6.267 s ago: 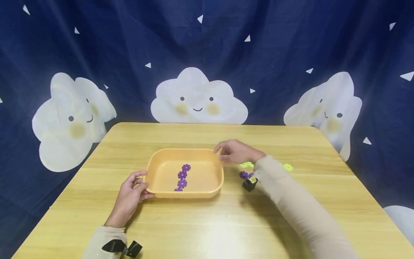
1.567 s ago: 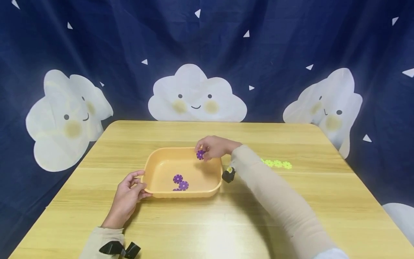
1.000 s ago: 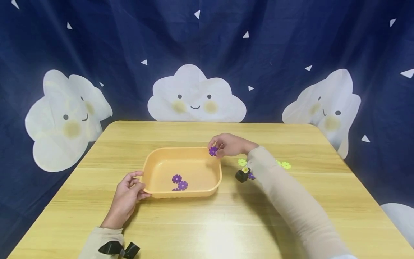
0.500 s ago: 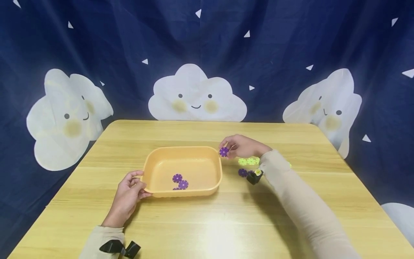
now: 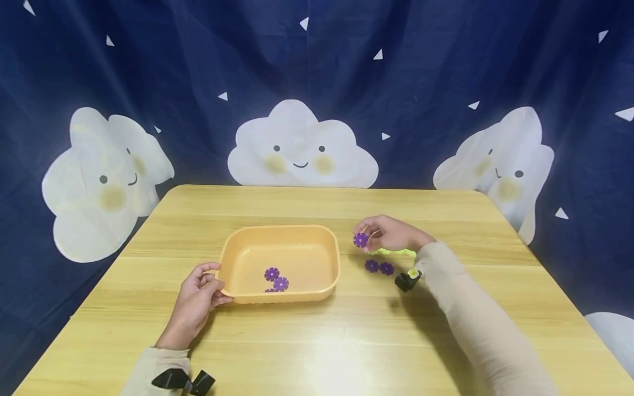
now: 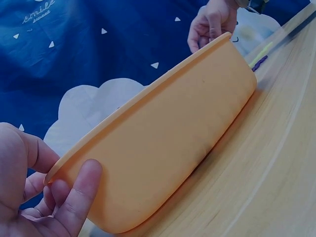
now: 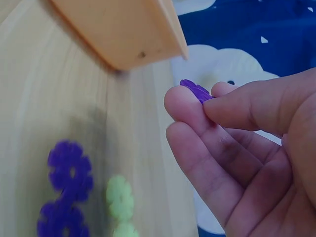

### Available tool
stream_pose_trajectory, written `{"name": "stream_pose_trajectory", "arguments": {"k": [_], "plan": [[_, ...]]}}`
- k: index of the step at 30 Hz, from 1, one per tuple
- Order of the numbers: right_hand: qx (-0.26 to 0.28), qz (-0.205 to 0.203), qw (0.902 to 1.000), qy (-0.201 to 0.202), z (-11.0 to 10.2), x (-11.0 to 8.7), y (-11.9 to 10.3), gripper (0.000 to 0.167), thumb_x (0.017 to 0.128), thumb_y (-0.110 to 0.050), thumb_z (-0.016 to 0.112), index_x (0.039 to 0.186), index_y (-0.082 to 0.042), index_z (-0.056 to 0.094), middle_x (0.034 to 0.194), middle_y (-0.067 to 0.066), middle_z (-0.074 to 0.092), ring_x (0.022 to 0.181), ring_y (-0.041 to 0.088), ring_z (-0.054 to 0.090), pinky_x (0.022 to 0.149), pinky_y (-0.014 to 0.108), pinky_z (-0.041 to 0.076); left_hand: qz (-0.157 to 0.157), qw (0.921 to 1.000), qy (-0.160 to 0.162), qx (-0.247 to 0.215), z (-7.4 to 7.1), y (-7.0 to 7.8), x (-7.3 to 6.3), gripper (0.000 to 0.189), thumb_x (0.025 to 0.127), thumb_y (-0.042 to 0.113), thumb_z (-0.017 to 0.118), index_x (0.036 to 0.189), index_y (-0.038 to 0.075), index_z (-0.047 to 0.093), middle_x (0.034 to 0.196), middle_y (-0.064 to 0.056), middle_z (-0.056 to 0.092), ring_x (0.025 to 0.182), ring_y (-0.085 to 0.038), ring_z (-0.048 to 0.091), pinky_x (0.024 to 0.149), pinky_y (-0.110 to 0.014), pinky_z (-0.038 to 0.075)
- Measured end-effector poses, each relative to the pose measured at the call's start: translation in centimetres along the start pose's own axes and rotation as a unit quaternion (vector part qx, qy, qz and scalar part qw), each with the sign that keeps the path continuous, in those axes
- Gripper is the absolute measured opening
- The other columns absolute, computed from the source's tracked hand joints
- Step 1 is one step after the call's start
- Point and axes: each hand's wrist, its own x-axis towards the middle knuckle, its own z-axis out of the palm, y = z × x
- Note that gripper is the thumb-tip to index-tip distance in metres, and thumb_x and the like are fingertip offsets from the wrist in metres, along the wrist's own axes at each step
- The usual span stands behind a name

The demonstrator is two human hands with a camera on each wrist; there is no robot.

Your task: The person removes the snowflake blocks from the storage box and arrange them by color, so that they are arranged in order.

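My left hand (image 5: pixel 194 300) grips the left rim of an orange-yellow plastic basin (image 5: pixel 279 295), thumb outside its wall in the left wrist view. Several purple snowflake-shaped plastic discs (image 5: pixel 280 284) lie inside, near the basin's front wall. To the right of the basin, my right hand (image 5: pixel 393 234) pinches one purple snowflake disc (image 5: pixel 360 240) between thumb and fingertips, above the table. Below that hand lie two more purple discs (image 5: pixel 378 267) side by side. Behind them a row of yellow-green snowflake discs (image 5: pixel 396 252) is partly hidden by the hand; some show in the right wrist view (image 7: pixel 120 197).
Everything stands on a light wooden table (image 5: pixel 297 341). A dark blue curtain (image 5: pixel 317 66) with white smiling clouds hangs behind the table's far edge. Black camera mounts sit on both wrists, the right one (image 5: pixel 408 281) close above the tabletop.
My right hand took a purple disc from the basin and has carried it right, past the rim, over the table. Fewer purple discs lie in the basin. The left hand has stayed at the rim.
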Motion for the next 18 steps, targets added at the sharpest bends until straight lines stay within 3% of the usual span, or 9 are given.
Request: {"name": "stream_pose_trajectory", "arguments": {"k": [11,18], "plan": [[0.001,-0.027,0.9995,0.017,-0.5,-2.6,2.9,0.039,0.082,-0.003,0.074,0.118,0.004,0.059,0.101,0.009,0.066,0.100,0.028,0.061,0.099,0.054,0.048,-0.003,1.0000,0.002,0.000,0.0,0.0,0.1,0.035,0.089,-0.015,0.046,0.121,-0.001,0.040,0.082,-0.004,0.043,0.060,-0.010,0.049,0.059,-0.030,0.062],[0.016,0.001,0.9997,0.021,-0.5,-4.2,4.2,0.042,0.082,-0.003,0.073,0.120,0.004,0.058,0.102,0.009,0.066,0.100,0.027,0.060,0.099,0.052,0.047,-0.004,1.0000,0.000,0.000,0.0,-0.2,0.1,0.035,0.089,-0.016,0.046,0.120,-0.001,0.040,0.082,-0.004,0.044,0.060,-0.010,0.050,0.059,-0.029,0.062]]}}
